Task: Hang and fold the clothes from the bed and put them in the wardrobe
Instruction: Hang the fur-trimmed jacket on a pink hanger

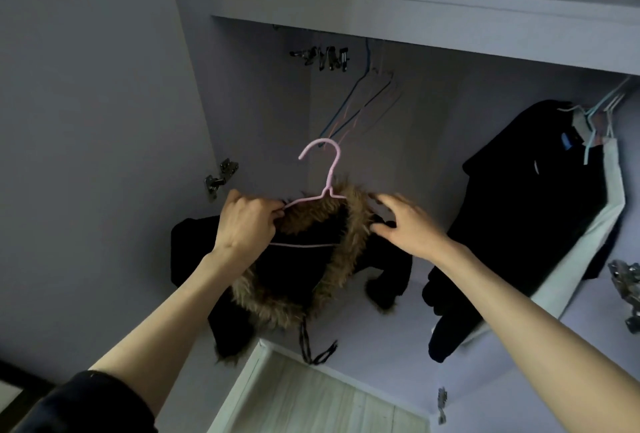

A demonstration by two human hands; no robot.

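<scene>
Inside the open wardrobe [263, 93], seen from the head camera, a black jacket [304, 259] with a brown fur-trimmed hood [349, 225] is held up on a pink hanger [329, 176], below the level of the rail. The left hand [247, 221] is curled round the hanger's left shoulder, where wire and fur meet, so it is clamped on the hanger. The right hand [405, 225] is spread at the jacket's right shoulder, fingers loosely bent and touching the fur and dark cloth; no firm grip can be made out there. The hanger's hook points up, free of the rail. Behind it, a few empty wire hangers [360, 103] are hung from the rail, with a cluster of metal clips [323, 57] to their left. Further right, dark clothes [526, 197] and a white garment [602, 225] are already hung on pale hangers. A shelf [415, 0] runs above the hanging space. A metal hinge [221, 174] is fixed on the left wall, and another hinge [627, 280] shows at the right edge. Pale wooden floor [311, 398] is seen below the wardrobe's edge.
</scene>
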